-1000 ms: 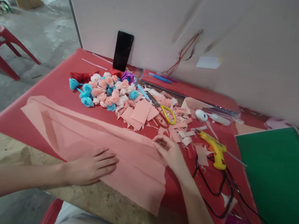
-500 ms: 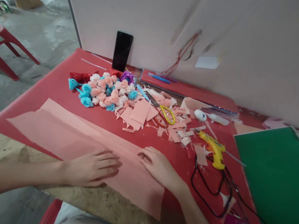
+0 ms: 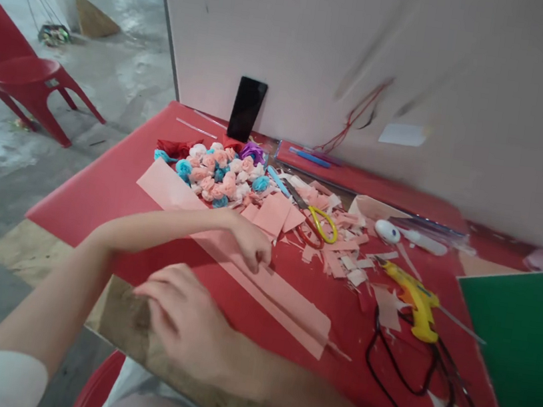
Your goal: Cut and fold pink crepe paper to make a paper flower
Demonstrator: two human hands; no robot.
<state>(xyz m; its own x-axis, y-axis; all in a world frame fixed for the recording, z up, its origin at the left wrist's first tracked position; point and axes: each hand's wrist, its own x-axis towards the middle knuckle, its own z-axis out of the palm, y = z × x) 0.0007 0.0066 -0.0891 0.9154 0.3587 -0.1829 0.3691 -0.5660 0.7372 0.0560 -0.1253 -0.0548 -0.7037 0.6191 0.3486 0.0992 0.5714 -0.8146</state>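
Observation:
A long pink crepe paper [image 3: 288, 300], folded into a narrow strip, lies slantwise across the red table cover [image 3: 95, 195]. My left hand [image 3: 250, 244] reaches over from the left with its fingers curled down, pinching the strip near its middle. My right hand [image 3: 179, 315] hovers flat near the table's front edge, its fingers stretched out to the left and holding nothing. It is a little blurred.
Behind the strip lie a heap of pink, white and blue paper flowers [image 3: 215, 172], pink scraps, yellow-handled scissors [image 3: 316, 226], a yellow glue gun [image 3: 414, 301] with a black cord [image 3: 402, 383], and a green sheet [image 3: 524, 347]. A black phone [image 3: 247, 109] leans on the wall. A red chair [image 3: 29, 89] stands at left.
The wide pink sheet is now a narrow strip lying farther back. My left hand moved forward onto it; my right hand drew back toward the front edge. The view shifted.

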